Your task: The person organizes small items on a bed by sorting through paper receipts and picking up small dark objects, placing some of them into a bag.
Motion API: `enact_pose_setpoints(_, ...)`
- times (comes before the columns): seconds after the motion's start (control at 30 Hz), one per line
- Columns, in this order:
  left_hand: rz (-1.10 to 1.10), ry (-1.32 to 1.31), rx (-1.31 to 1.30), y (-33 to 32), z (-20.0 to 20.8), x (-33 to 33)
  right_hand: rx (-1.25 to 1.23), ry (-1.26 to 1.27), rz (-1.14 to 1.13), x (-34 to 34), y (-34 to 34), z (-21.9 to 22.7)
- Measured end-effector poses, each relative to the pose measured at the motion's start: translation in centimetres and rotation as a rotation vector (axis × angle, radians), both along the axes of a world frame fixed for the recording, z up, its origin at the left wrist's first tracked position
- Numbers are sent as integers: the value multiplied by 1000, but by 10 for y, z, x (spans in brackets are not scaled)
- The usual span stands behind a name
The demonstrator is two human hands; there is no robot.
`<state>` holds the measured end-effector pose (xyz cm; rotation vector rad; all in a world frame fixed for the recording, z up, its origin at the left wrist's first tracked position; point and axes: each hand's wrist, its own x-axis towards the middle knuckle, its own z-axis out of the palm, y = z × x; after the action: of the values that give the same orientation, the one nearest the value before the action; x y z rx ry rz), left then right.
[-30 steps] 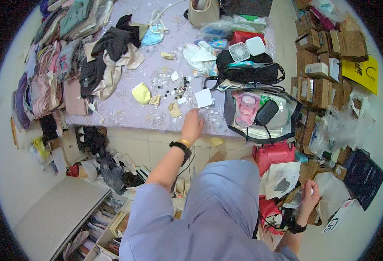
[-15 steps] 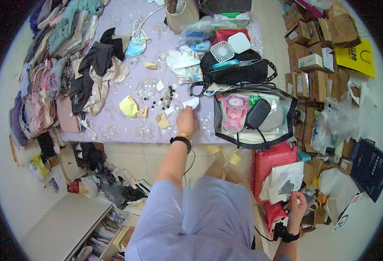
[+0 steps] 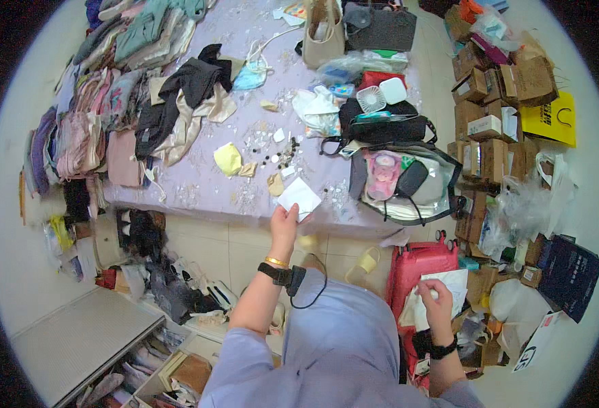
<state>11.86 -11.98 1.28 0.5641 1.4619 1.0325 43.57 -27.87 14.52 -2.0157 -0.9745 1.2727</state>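
My left hand [image 3: 286, 223] pinches a square piece of white paper [image 3: 302, 196] by its near corner, at the front edge of the bed-like surface [image 3: 197, 200] with a lilac floral cover. Just beyond the paper lie a scatter of small black round pieces [image 3: 291, 151], a beige scrap [image 3: 275, 185] and a crumpled yellow paper [image 3: 228, 159]. My right hand [image 3: 438, 304] hovers at the lower right, fingers curled in a pinch; what they hold, if anything, I cannot make out. Beneath that hand, white sheets [image 3: 454, 282] rest on a red suitcase [image 3: 408, 268].
Folded clothes [image 3: 81, 139] pile up on the left. A clear bag with black edging [image 3: 408, 197], a black bag [image 3: 388, 126] and a white fan [image 3: 371, 99] crowd the right side. Cardboard boxes [image 3: 476, 129] line the floor at right; a drawer [image 3: 170, 367] stands low left.
My left hand has lifted the white paper off the covered surface and drawn it nearer, turning its flat face up. My right hand has moved up and left, over the sheets on the suitcase.
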Motion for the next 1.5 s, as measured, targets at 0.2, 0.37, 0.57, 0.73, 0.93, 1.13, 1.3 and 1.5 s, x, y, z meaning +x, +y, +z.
enact_pose_setpoints(0.2, 70, -175, -111, 8, -1, -48, -8, 72, 87, -83, 62, -40)
enact_pose_setpoints(0.37, 77, -214, -229, 3, -20, -120, -192, 122, 134, -158, 105, -144)
enact_pose_setpoints(0.57, 95, -129, -265, 12, -27, -218, -9, -199, -130, -194, 148, -266)
enact_pose_setpoints(0.73, 145, -85, -285, 21, -34, -261, 21, -526, -197, -207, 183, -309)
enact_pose_setpoints(0.93, 144, -90, -323, 23, -33, -261, 95, -370, -159, -237, 238, -292)
enact_pose_setpoints(1.13, 125, -142, -331, 18, -38, -240, 239, -297, -146, -248, 283, -262)
enact_pose_setpoints(1.3, 124, -125, -384, 17, -35, -229, 280, -441, 476, -274, 258, -256)
enact_pose_setpoints(1.5, 122, -174, -336, 17, -36, -221, 271, -553, 528, -283, 263, -258)
